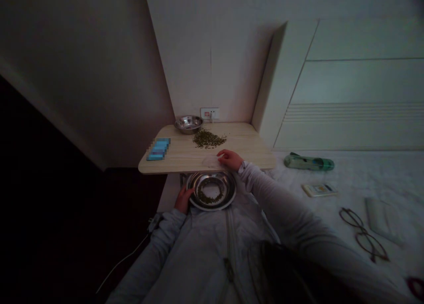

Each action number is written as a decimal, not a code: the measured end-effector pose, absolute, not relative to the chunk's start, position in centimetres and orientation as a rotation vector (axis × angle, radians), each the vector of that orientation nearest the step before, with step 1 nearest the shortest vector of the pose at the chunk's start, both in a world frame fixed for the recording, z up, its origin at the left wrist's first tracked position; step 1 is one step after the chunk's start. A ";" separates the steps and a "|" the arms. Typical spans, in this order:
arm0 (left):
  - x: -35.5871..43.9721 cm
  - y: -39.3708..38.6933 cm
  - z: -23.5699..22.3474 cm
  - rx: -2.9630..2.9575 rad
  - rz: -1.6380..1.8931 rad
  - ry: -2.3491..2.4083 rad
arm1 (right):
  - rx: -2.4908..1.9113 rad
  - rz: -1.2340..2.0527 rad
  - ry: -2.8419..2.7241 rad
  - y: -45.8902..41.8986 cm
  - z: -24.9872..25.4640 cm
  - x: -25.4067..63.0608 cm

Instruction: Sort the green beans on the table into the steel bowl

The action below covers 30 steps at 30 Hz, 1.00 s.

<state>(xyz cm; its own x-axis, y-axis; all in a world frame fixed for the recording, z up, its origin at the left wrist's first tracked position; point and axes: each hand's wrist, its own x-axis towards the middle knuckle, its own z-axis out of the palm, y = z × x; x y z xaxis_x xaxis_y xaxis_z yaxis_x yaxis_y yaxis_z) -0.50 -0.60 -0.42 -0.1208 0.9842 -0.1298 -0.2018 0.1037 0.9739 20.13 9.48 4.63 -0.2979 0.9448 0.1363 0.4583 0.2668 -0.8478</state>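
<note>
**Most green seeds [209,138] lie on the table [241,138], 1 small batch in the steel plate [222,201]**

The seeds sit in 1 loose heap near the far edge of the pale wooden table, with a smaller scatter [207,198] curving around the bottom of the plate. As things lie, only a small share is in the plate and the bulk remains on the table. A steel bowl [188,124] stands just beyond the heap, below a wall socket [209,113]; its inside is too dark and shallow in view to show any contents.

The plate sits below the table's near edge, against the person's zipped grey jacket [202,246]. The left hand [183,199] rests at its rim, but whether that grip is clamped on the rim or merely touching cannot be told. The right hand [230,160] lies on the table's near edge, its fingers curled together with nothing visible between them, just beside a faint clear round patch [209,161].

To the right, on the bed [374,176], lie a green bottle [308,163], a small box [319,189] and glasses [363,234].
</note>
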 end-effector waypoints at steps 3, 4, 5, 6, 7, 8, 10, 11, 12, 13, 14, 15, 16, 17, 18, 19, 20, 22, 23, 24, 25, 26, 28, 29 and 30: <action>-0.5 -0.5 -0.6 0.874 1.297 1.196 | -1.234 1.019 -1.861 9.1 4.6 20.2; -0.5 -0.5 -0.7 0.866 1.296 1.199 | -1.216 1.041 -1.859 9.0 4.6 20.2; -0.5 -0.5 -0.7 0.863 1.298 1.205 | -1.199 1.058 -1.857 9.0 4.5 20.2; -0.5 -0.5 -0.7 0.865 1.300 1.213 | -1.186 1.070 -1.854 9.0 4.4 20.2; -0.5 -0.5 -0.6 0.866 1.304 1.221 | -1.178 1.079 -1.848 9.0 4.3 20.2; -0.5 -0.6 -0.6 0.865 1.306 1.229 | -1.171 1.083 -1.838 9.1 4.2 20.3; -0.5 -0.6 -0.4 0.863 1.307 1.243 | -1.166 1.070 -1.805 9.3 4.0 20.3; -0.5 -0.6 -0.4 0.865 1.305 1.244 | -1.168 1.057 -1.790 9.4 4.0 20.4; -0.5 -0.6 -0.4 0.871 1.301 1.244 | -1.172 1.046 -1.780 9.5 3.9 20.4; -0.5 -0.6 -0.4 0.880 1.297 1.245 | -1.177 1.040 -1.778 9.6 3.9 20.4; -0.5 -0.6 -0.3 0.891 1.294 1.248 | -1.186 1.034 -1.785 9.6 3.9 20.3; -0.5 -0.6 -0.3 0.904 1.294 1.253 | -1.198 1.029 -1.796 9.6 3.9 20.3; -0.6 -0.6 -0.3 0.917 1.297 1.260 | -1.210 1.023 -1.809 9.6 3.9 20.2; -0.6 -0.6 -0.3 0.930 1.303 1.268 | -1.219 1.017 -1.817 9.5 3.9 20.2; -0.6 -0.6 -0.2 0.940 1.311 1.272 | -1.224 1.014 -1.822 9.5 4.0 20.1; -0.6 -0.7 -0.2 0.951 1.316 1.267 | -1.224 1.015 -1.827 9.5 4.0 20.1; -0.6 -0.7 -0.2 0.959 1.321 1.257 | -1.218 1.020 -1.830 9.4 3.9 20.1; -0.6 -0.7 -0.1 0.956 1.320 1.239 | -1.191 1.043 -1.834 9.4 3.8 20.1; -0.6 -0.7 -0.1 0.948 1.317 1.233 | -1.181 1.051 -1.832 9.4 3.8 20.2; -0.6 -0.6 -0.1 0.937 1.314 1.235 | -1.178 1.055 -1.825 9.4 3.7 20.2; -0.6 -0.6 0.0 0.926 1.310 1.244 | -1.181 1.056 -1.817 9.5 3.7 20.2; -0.6 -0.6 0.0 0.919 1.307 1.253 | -1.192 1.054 -1.805 9.5 3.6 20.2; -0.6 -0.6 -0.1 0.920 1.309 1.259 | -1.222 1.037 -1.781 9.5 3.7 20.2; -0.6 -0.6 -0.1 0.923 1.310 1.259 | -1.231 1.028 -1.774 9.5 3.7 20.1; -0.6 -0.6 -0.2 0.928 1.309 1.257 | -1.235 1.017 -1.772 9.5 3.8 20.1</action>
<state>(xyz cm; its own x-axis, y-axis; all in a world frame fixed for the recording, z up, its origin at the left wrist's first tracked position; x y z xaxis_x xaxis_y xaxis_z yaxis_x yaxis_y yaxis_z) -0.62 -0.57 -0.17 -0.1501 0.9806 -0.1263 -0.1655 0.1010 0.9810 20.07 9.51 3.78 -0.2665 0.9555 0.1268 0.3723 0.2234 -0.9008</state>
